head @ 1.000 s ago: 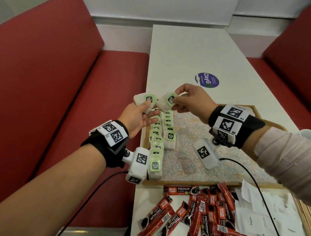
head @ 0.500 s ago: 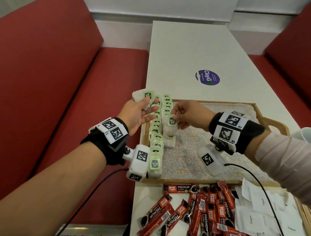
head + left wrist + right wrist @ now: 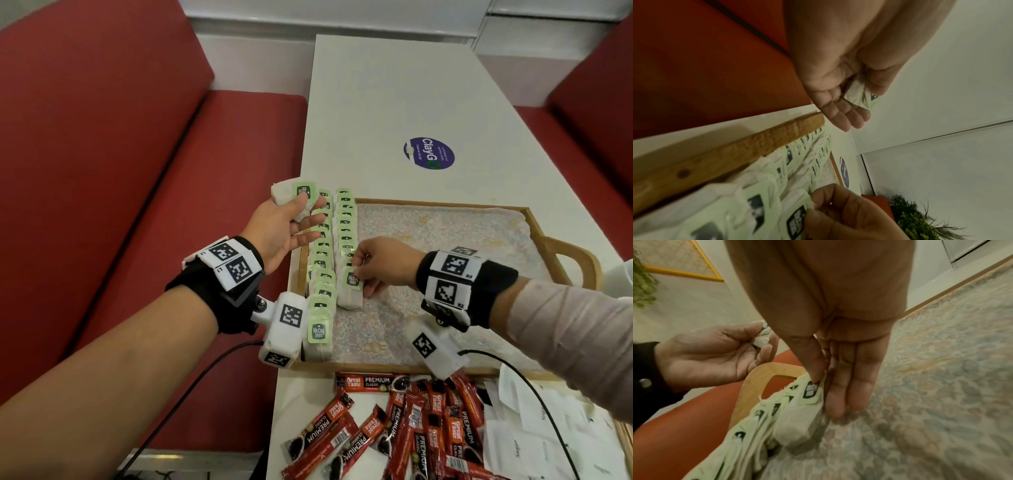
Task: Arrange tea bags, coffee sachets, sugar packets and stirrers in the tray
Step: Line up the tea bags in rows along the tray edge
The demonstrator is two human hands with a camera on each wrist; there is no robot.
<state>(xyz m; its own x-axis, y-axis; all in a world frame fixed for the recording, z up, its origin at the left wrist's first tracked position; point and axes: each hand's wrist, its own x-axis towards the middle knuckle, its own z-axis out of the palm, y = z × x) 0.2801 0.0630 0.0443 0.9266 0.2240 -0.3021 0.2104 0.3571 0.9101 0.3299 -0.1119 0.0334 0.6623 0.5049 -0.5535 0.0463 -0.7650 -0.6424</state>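
Note:
A wooden tray [image 3: 555, 246] with a patterned liner lies on the white table [image 3: 394, 96]. Two rows of green-labelled tea bags [image 3: 323, 274] fill its left side. My right hand [image 3: 359, 274] pinches a tea bag [image 3: 350, 291] by its green tag at the near end of the second row, the bag resting on the liner [image 3: 797, 423]. My left hand [image 3: 291, 219] hovers over the tray's left rim and pinches another tea bag [image 3: 291, 195] between thumb and forefinger, the other fingers spread [image 3: 857, 95]. Red coffee sachets [image 3: 404, 435] lie heaped in front of the tray.
White sugar packets [image 3: 548, 431] lie at the near right beside the sachets. A purple sticker [image 3: 430, 153] marks the table beyond the tray. Red bench seats [image 3: 137, 171] flank the table on both sides. The tray's right part shows bare liner [image 3: 462, 260].
My right hand came down from beside the left hand and brought its tea bag onto the liner at the near end of the second row. The left hand stayed raised with its bag.

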